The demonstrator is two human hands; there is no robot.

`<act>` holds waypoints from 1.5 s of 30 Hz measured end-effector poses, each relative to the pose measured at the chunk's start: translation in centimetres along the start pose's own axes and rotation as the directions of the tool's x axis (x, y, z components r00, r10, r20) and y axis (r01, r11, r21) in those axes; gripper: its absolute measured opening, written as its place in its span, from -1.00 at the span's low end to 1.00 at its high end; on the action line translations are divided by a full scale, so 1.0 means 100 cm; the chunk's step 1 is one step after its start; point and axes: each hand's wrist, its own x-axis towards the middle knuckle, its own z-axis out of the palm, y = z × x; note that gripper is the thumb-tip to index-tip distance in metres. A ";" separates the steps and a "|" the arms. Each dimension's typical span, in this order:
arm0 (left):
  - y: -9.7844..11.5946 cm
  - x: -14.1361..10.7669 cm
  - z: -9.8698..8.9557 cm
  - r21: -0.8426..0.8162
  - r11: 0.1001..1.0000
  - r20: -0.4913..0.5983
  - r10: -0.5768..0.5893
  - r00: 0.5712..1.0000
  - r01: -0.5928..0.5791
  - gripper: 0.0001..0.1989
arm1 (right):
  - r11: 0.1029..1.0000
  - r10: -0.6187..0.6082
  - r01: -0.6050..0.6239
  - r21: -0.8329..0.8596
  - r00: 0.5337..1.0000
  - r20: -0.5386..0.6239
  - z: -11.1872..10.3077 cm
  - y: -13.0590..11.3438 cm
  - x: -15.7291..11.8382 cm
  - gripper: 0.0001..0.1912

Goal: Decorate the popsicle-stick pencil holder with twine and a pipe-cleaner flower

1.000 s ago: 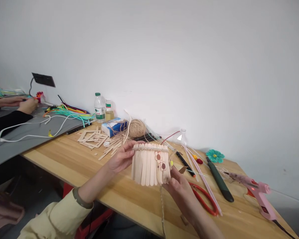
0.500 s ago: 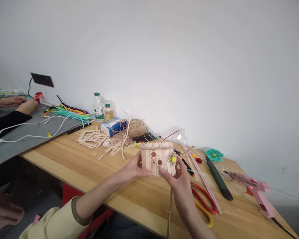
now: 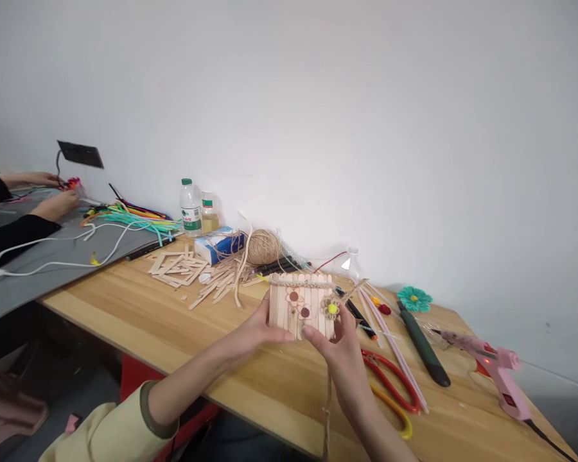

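Between my two hands is a small panel of popsicle sticks (image 3: 285,311), held up above the table's front part. Two drawn flowers with brown centres decorate its face, and a twine flower (image 3: 332,308) with a yellow middle sits at its right side. A twine strip runs along its top, and a length of twine (image 3: 328,410) hangs below. My left hand (image 3: 262,327) grips the left edge, thumb across the lower front. My right hand (image 3: 340,343) grips the lower right, thumb on the front. The fingers behind the panel are hidden.
Scissors (image 3: 395,382), a green cutter (image 3: 424,346) and a pink glue gun (image 3: 498,369) lie to the right. Loose sticks (image 3: 216,282), a twine ball (image 3: 264,247) and bottles (image 3: 191,208) are at the back left. Another person's hands (image 3: 55,205) work at the far left.
The stick panel and both my hands have shifted slightly to the left. At the far left, the other person's hands have moved around a red item.
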 end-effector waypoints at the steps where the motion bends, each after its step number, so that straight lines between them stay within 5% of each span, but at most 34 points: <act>1: -0.001 0.000 -0.001 -0.002 1.000 0.001 0.001 1.000 -0.001 -0.18 | 1.000 -0.004 0.004 -0.014 1.000 -0.002 0.000 0.001 0.000 -0.15; 6: -0.004 0.001 -0.002 -0.041 0.999 -0.033 0.021 0.999 -0.022 -0.23 | 0.997 -0.001 -0.001 -0.078 1.000 -0.029 -0.004 0.003 0.003 -0.18; 13: -0.007 0.006 -0.020 -0.112 0.991 -0.077 0.067 0.995 -0.075 -0.38 | 0.993 -0.105 0.111 0.036 0.985 -0.137 -0.028 -0.020 0.006 -0.74; 18: -0.009 0.013 -0.029 -0.136 0.983 -0.081 0.116 0.990 -0.126 -0.39 | 0.988 -0.053 0.037 0.152 0.993 0.108 -0.037 -0.039 0.001 -0.61; 21: -0.010 0.015 -0.029 -0.135 0.980 -0.100 0.134 0.986 -0.147 -0.39 | 0.999 0.040 -0.037 -0.022 0.983 0.177 -0.040 -0.047 0.000 -0.77; 25: -0.012 0.015 -0.029 -0.122 0.981 -0.119 0.133 0.984 -0.148 -0.35 | 0.916 -0.055 0.156 -0.369 0.961 0.270 -0.040 -0.052 0.005 -0.61; 28: -0.014 0.015 -0.029 -0.105 0.986 -0.120 0.118 0.986 -0.131 -0.29 | 0.837 -0.081 0.260 -0.481 0.929 0.362 -0.035 -0.051 0.009 -0.56; 37: -0.021 0.012 -0.029 -0.052 0.996 -0.072 0.074 0.995 -0.078 -0.34 | 0.823 -0.130 0.339 -0.456 0.893 0.430 -0.018 -0.037 0.022 -0.56; 45: -0.026 0.003 -0.022 -0.088 0.993 -0.076 0.074 0.994 -0.081 -0.44 | 0.828 -0.131 0.300 -0.474 0.925 0.357 -0.008 -0.019 0.024 -0.58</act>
